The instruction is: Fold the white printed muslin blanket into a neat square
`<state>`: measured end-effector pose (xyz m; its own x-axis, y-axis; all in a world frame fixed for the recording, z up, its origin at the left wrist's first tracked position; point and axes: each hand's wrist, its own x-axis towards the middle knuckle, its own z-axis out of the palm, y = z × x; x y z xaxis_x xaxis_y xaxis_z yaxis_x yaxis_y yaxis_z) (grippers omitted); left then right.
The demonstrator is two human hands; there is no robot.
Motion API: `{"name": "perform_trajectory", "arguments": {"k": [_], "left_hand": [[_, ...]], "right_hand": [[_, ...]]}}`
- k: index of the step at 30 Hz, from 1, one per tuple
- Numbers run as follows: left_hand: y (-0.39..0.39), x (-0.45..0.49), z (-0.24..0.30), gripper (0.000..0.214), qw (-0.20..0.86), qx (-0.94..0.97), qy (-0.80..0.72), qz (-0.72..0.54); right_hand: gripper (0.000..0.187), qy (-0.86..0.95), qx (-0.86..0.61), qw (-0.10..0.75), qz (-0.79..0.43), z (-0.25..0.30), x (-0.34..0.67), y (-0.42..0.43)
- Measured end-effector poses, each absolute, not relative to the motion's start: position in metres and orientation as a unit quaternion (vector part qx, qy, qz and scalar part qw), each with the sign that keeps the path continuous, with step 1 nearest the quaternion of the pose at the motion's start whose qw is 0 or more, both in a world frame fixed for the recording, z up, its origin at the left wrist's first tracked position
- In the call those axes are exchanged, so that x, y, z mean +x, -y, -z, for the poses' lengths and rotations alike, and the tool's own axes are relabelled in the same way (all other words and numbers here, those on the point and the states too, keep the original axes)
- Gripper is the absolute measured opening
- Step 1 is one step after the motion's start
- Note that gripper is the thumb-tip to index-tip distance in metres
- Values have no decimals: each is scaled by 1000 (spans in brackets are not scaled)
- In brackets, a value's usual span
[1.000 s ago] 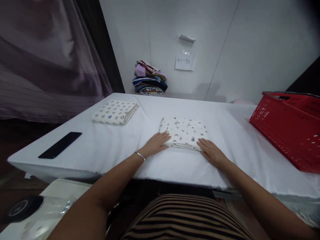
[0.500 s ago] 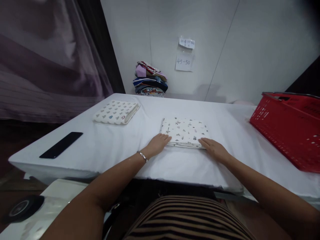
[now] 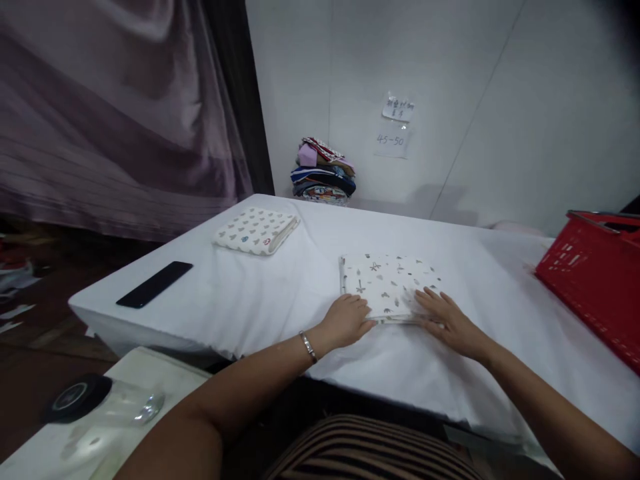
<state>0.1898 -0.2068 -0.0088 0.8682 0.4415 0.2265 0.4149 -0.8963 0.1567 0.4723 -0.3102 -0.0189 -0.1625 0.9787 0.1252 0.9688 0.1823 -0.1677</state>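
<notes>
A folded white cloth (image 3: 385, 283) with small grey and brown prints lies on the white-covered table in front of me. My left hand (image 3: 349, 320) rests at its front left corner, fingers laid over the edge and thumb along the front. On the front right part of the same cloth, my right hand (image 3: 447, 321) lies flat with fingers apart, its thumb by the front edge. Neither hand is wrapped round anything. A second folded cloth (image 3: 255, 230), cream with rows of grey prints, sits farther back on the left.
A black phone (image 3: 155, 285) lies near the table's left edge. The red plastic basket (image 3: 595, 280) stands at the right. Behind the table is a stack of folded fabrics (image 3: 325, 173) by the wall. A clear jar with a black lid (image 3: 75, 400) is on a lower white surface at left.
The view has turned left and tilted up a little, so things appear farther right and lower. My right hand has moved farther onto the cloth, fingers more spread; both hands stay on it.
</notes>
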Motion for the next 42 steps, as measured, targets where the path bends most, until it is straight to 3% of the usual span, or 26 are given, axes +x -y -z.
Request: {"name": "perform_trajectory", "arguments": {"k": [8,13,17,21,29,36,39,42], "left_hand": [[166,195,9,36,148,897,-376,-178],[118,224,7,34,115,874,-405,-244],[91,249,22,53,118,874,-445,-156],[76,250,39,59,141,863,-473,-108],[104,265,20,69,107,890,-429,-115],[132,263,42,66,77,925,-352,-116],[129,262,43,67,69,925,-354,-117],[129,262,41,66,66,925,-358,-112]], "right_hand": [[64,829,-549,98,51,57,423,288],[68,838,-528,101,91,65,430,290],[68,835,-530,106,99,64,428,295],[66,830,-536,118,102,65,424,300],[63,823,-552,125,48,60,421,299],[61,777,-584,191,-139,25,429,285],[61,731,-635,221,-115,6,441,246],[66,689,-699,179,-75,0,460,198]]}}
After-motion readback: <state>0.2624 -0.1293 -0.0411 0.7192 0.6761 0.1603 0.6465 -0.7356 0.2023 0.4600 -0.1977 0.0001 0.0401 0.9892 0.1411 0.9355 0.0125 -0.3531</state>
